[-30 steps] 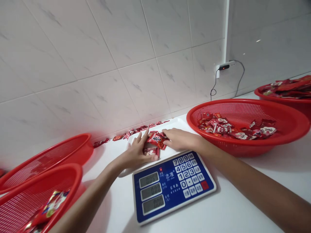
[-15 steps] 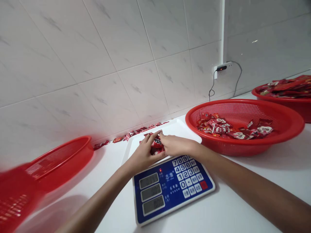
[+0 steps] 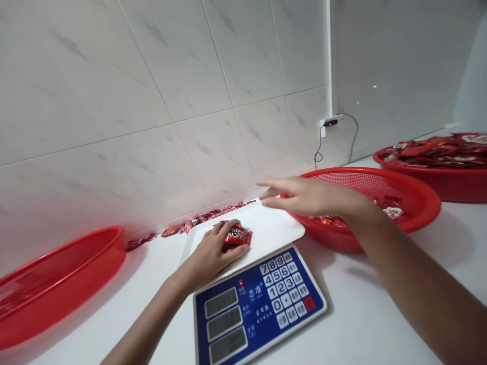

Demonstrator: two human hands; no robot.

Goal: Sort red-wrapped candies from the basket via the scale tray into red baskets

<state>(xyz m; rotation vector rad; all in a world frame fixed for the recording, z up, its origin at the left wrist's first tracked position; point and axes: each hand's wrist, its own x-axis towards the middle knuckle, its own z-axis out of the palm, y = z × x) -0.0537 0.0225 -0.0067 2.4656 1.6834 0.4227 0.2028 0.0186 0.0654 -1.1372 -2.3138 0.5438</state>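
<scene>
My left hand (image 3: 215, 250) curls around a small pile of red wrapped packets (image 3: 236, 236) on the white tray (image 3: 272, 223) of a scale. Part of the pile is hidden under the palm and fingers. My right hand (image 3: 300, 196) is in the air between the tray's right side and a red mesh basket (image 3: 420, 195), with its fingers stretched out and nothing in them. Several more red packets (image 3: 392, 212) lie inside that basket, partly covered from view by my right forearm. In front of the tray is the scale's blue keypad panel (image 3: 262, 304), with three small displays.
On the left stands another red basket (image 3: 76, 284). At the far right a red basin (image 3: 456, 177) is heaped with red packaging. A row of red packets (image 3: 213, 215) lies along the wall behind the tray. A black plug with a cable (image 3: 330, 123) sits in the wall socket.
My right hand has left the pile on the tray and moved right and up, its fingers now extended. My left hand stays on the packets. The camera view has shifted somewhat.
</scene>
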